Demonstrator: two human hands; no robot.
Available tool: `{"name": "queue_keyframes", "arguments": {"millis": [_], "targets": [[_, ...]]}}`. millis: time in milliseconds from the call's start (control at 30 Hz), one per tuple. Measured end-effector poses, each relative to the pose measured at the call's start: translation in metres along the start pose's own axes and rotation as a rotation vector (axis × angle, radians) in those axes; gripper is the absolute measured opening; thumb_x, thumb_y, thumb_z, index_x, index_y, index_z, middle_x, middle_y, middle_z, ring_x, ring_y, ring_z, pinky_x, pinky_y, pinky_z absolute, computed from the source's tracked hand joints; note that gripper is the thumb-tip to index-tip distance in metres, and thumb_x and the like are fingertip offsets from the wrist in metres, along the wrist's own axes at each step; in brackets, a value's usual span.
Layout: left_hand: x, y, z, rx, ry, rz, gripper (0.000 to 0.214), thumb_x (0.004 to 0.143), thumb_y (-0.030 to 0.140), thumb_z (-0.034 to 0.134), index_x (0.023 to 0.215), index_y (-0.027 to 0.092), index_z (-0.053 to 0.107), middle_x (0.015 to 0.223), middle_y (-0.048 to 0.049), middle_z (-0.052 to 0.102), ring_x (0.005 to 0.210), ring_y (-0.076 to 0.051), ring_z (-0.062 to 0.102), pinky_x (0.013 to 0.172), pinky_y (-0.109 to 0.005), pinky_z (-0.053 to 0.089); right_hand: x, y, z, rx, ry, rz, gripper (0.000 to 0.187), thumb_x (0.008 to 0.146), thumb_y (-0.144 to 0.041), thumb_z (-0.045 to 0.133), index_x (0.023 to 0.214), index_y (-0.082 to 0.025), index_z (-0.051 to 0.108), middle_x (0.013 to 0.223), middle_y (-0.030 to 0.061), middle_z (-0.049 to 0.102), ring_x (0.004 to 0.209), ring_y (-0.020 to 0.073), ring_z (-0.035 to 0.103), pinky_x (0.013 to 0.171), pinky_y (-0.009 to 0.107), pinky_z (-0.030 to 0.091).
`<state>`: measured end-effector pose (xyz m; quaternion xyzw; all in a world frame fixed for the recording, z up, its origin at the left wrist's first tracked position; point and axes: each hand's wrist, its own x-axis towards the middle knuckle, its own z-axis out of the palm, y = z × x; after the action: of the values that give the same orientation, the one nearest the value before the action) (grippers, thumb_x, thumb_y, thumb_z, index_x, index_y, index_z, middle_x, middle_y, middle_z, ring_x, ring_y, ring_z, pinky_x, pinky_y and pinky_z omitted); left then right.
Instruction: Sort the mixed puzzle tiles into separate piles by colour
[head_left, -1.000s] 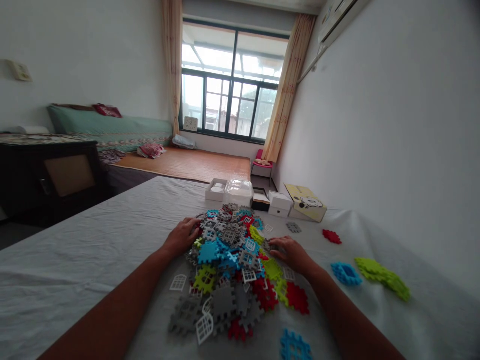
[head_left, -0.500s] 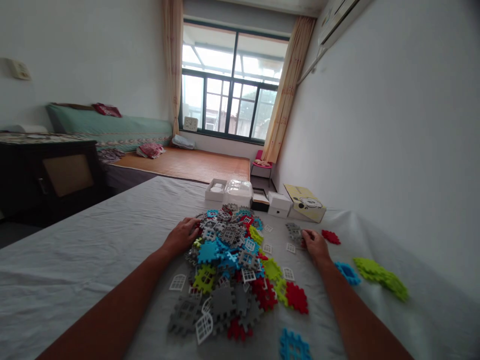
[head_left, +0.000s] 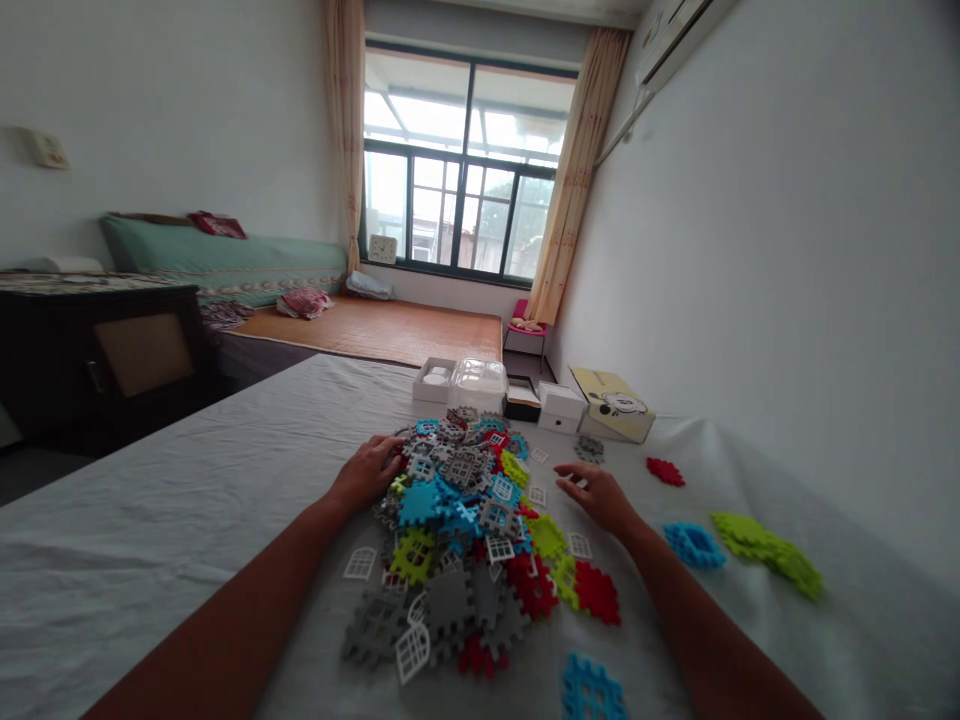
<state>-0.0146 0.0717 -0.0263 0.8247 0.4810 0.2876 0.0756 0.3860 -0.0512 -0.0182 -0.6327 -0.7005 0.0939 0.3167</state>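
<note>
A heap of flat toothed plastic tiles [head_left: 457, 520] in grey, blue, red, green and white lies on a white sheet [head_left: 187, 500]. My left hand [head_left: 367, 472] rests palm down on the heap's left edge, fingers curled against the tiles. My right hand [head_left: 600, 495] hovers low over the sheet to the right of the heap, fingers loosely spread and holding nothing. A lone grey tile [head_left: 589, 447] lies just beyond it. Farther right sit a red tile [head_left: 664, 471], a blue tile [head_left: 694, 545] and joined green tiles [head_left: 765, 552].
White boxes [head_left: 561, 405], a clear lidded container [head_left: 477, 378] and a yellow carton [head_left: 613, 402] stand at the sheet's far edge. Another blue tile [head_left: 592, 690] lies near me. A dark cabinet [head_left: 97, 350] stands at left, a wall runs along the right.
My right hand went from the heap out to the grey tile at the right, left it there, and has drawn back toward the heap. My left hand stayed put.
</note>
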Motion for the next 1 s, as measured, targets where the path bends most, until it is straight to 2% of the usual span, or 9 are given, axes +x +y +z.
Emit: {"name": "queue_keyframes", "arguments": {"millis": [133, 267, 367, 500, 600, 700, 800, 900, 1000], "targets": [[-0.001, 0.004, -0.003, -0.001, -0.004, 0.001, 0.04, 0.083, 0.034, 0.043, 0.115, 0.016, 0.059, 0.114, -0.0097, 0.058, 0.108, -0.023, 0.054, 0.096, -0.034, 0.04, -0.002, -0.024, 0.016, -0.148, -0.124, -0.189, 0.031, 0.079, -0.038, 0.058, 0.103, -0.02, 0.066, 0.109, 0.0097, 0.066, 0.103, 0.0238, 0.054, 0.093, 0.038, 0.041], [0.0, 0.003, -0.003, 0.009, -0.003, 0.011, 0.04, 0.083, 0.033, 0.042, 0.115, 0.016, 0.059, 0.113, -0.0101, 0.058, 0.108, -0.023, 0.054, 0.095, -0.034, 0.04, -0.003, -0.026, 0.02, -0.154, -0.131, -0.124, 0.018, 0.077, -0.031, 0.059, 0.088, -0.018, 0.065, 0.093, 0.0076, 0.067, 0.091, 0.0206, 0.058, 0.082, 0.033, 0.045], [0.0, 0.001, -0.002, 0.023, -0.011, 0.005, 0.039, 0.083, 0.033, 0.042, 0.115, 0.018, 0.058, 0.114, -0.0088, 0.057, 0.108, -0.022, 0.053, 0.096, -0.033, 0.04, -0.003, -0.027, 0.019, -0.141, -0.133, -0.057, 0.021, 0.075, -0.03, 0.059, 0.092, -0.018, 0.063, 0.084, 0.0055, 0.067, 0.076, 0.0174, 0.06, 0.07, 0.028, 0.047], [0.0, 0.0, -0.001, 0.01, -0.012, -0.003, 0.039, 0.083, 0.033, 0.043, 0.115, 0.018, 0.058, 0.115, -0.0086, 0.057, 0.109, -0.022, 0.052, 0.096, -0.034, 0.04, -0.004, -0.034, 0.017, -0.249, -0.087, -0.159, 0.022, 0.079, -0.025, 0.052, 0.096, -0.02, 0.065, 0.091, 0.0066, 0.069, 0.082, 0.0184, 0.062, 0.078, 0.028, 0.045], [0.0, 0.001, -0.002, -0.002, -0.006, -0.012, 0.038, 0.083, 0.032, 0.044, 0.115, 0.019, 0.058, 0.115, -0.008, 0.057, 0.108, -0.022, 0.053, 0.096, -0.034, 0.039, -0.003, -0.032, 0.009, -0.332, 0.002, -0.14, 0.026, 0.082, -0.023, 0.046, 0.096, -0.022, 0.068, 0.093, 0.0081, 0.071, 0.085, 0.0198, 0.063, 0.08, 0.029, 0.044], [0.0, 0.002, -0.002, 0.007, -0.009, -0.003, 0.038, 0.083, 0.033, 0.043, 0.115, 0.019, 0.058, 0.115, -0.0085, 0.057, 0.108, -0.022, 0.053, 0.096, -0.034, 0.04, -0.002, -0.016, -0.007, -0.353, 0.14, 0.052, 0.03, 0.081, -0.027, 0.046, 0.101, -0.022, 0.068, 0.086, 0.0075, 0.072, 0.077, 0.0198, 0.065, 0.073, 0.028, 0.045], [0.0, 0.001, -0.001, 0.015, -0.011, 0.006, 0.04, 0.083, 0.034, 0.042, 0.115, 0.017, 0.058, 0.115, -0.0094, 0.057, 0.108, -0.023, 0.053, 0.095, -0.034, 0.04, -0.002, 0.005, -0.024, -0.268, 0.091, 0.164, 0.031, 0.08, -0.033, 0.046, 0.095, -0.022, 0.071, 0.081, 0.0054, 0.073, 0.072, 0.0198, 0.066, 0.067, 0.028, 0.046], [0.0, -0.001, 0.0, 0.017, -0.015, 0.0, 0.04, 0.084, 0.035, 0.042, 0.116, 0.018, 0.057, 0.116, -0.0086, 0.056, 0.108, -0.022, 0.053, 0.095, -0.033, 0.04, -0.003, 0.018, -0.034, -0.18, 0.035, 0.145, 0.033, 0.08, -0.039, 0.047, 0.093, -0.022, 0.072, 0.092, 0.0062, 0.073, 0.079, 0.0213, 0.066, 0.072, 0.03, 0.047], [0.001, -0.002, 0.0, 0.008, -0.018, -0.007, 0.038, 0.084, 0.034, 0.042, 0.116, 0.02, 0.057, 0.116, -0.0075, 0.057, 0.109, -0.022, 0.053, 0.096, -0.034, 0.039, -0.005, 0.015, -0.041, -0.105, 0.001, 0.133, 0.034, 0.08, -0.042, 0.048, 0.094, -0.021, 0.072, 0.093, 0.0069, 0.073, 0.08, 0.0214, 0.066, 0.074, 0.031, 0.048]]}}
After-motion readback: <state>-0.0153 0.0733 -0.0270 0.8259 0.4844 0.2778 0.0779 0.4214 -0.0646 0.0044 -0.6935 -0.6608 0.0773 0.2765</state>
